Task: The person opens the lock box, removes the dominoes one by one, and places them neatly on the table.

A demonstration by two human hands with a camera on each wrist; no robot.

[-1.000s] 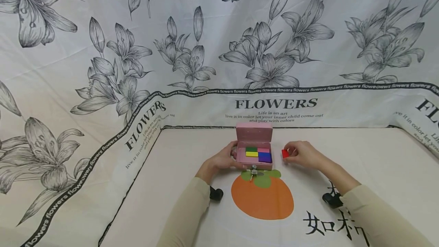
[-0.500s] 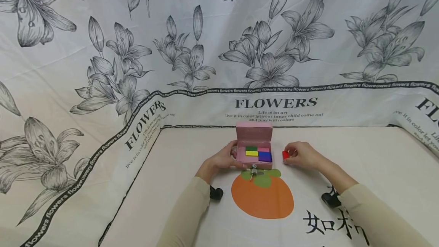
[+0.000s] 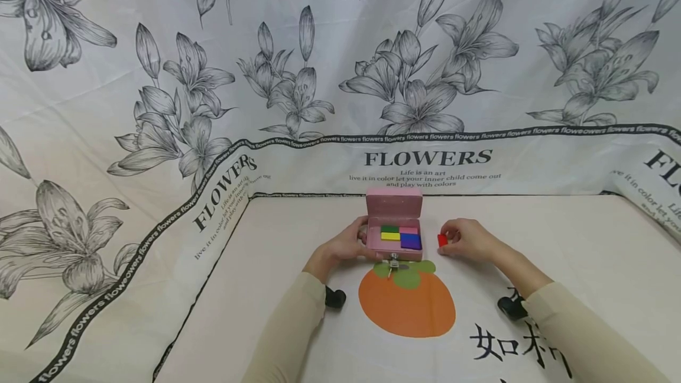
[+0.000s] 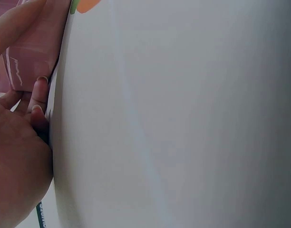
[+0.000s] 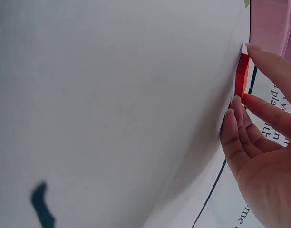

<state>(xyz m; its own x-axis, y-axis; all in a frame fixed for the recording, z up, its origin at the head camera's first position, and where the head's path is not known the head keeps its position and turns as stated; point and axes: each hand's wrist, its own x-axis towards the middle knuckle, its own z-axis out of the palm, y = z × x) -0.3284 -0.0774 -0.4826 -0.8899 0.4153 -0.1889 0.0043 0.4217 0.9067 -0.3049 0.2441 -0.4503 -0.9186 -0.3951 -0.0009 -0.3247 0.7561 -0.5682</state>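
A small pink box (image 3: pixel 407 256) stands on the table with its lid (image 3: pixel 393 203) raised. Inside lie a green block (image 3: pixel 390 229), a yellow block (image 3: pixel 390 236), a pink block (image 3: pixel 409 230) and a blue block (image 3: pixel 411 241). A small metal lock (image 3: pixel 394 262) with a key hangs at the box's front. My left hand (image 3: pixel 348 244) holds the box's left end, thumb along the front and fingers at the side. Just right of the box, my right hand (image 3: pixel 470 238) pinches a red block (image 5: pixel 241 76) between thumb and index finger, low at the tabletop.
The white tablecloth (image 3: pixel 298 217) carries a printed orange persimmon (image 3: pixel 407 306) in front of the box and black characters (image 3: pixel 495 344) at the right. A flower-printed curtain (image 3: pixel 298 170) closes off the back and left. Black wrist cameras (image 3: pixel 512 307) sit below both hands.
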